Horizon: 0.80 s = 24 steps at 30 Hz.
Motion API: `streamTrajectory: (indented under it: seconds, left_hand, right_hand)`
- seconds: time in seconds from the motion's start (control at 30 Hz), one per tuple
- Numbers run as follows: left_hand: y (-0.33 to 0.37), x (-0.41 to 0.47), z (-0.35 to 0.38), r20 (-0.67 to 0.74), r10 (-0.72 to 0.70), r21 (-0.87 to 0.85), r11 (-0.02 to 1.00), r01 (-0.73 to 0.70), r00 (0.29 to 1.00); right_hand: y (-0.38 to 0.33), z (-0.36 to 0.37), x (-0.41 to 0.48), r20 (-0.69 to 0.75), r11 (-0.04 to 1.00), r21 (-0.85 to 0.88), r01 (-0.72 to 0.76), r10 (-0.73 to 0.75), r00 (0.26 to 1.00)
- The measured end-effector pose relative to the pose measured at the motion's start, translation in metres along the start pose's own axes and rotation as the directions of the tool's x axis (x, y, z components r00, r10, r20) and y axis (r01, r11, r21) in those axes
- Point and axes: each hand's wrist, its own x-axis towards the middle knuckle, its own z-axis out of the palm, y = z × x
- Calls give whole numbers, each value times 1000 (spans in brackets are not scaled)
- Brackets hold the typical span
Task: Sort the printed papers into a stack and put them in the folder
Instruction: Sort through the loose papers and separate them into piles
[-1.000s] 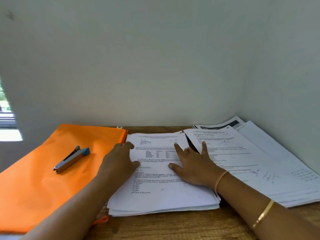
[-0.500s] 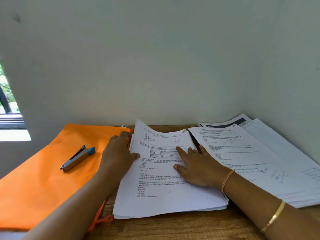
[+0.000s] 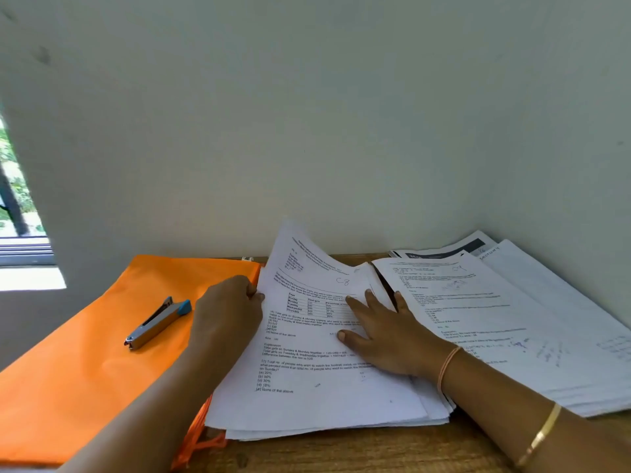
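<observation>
The left hand (image 3: 228, 310) pinched the top sheet (image 3: 314, 356) by its left edge to peel it up, while the right hand (image 3: 387, 339), fingers (image 3: 355, 303) spread flat, pinned the stack (image 3: 341, 432) against sliding.

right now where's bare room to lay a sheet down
Bare orange folder nearer than the stapler; a wooden desk strip before the middle stack. Crowded: left hand grips that stack's top sheet, right hand presses it, right pile covers the right side.

Left forearm (image 3: 177, 397) bare; right forearm (image 3: 495, 397) ornamented.
An orange thread band (image 3: 448, 367) ringed its wrist; a gold bangle (image 3: 541, 435) sat lower right.
</observation>
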Motion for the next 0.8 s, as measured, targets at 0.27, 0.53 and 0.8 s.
streamTrajectory:
  seconds: [0.27, 0.53, 0.8]
  left_hand:
    - [-4, 7, -5, -135, -39, -231, 973, 6, 990]
    - [-5, 5, 8, 18, -94, -358, 929, 94, 995]
    - [-4, 4, 17, 125, 54, -305, 952, -13, 991]
  right_hand:
    - [1, -8, 1, -227, 951, 296, 84, -16, 974]
    - [10, -32, 2, -221, 603, 797, 32, 241, 945]
    - [80, -67, 1, -52, 383, 912, -146, 460, 886]
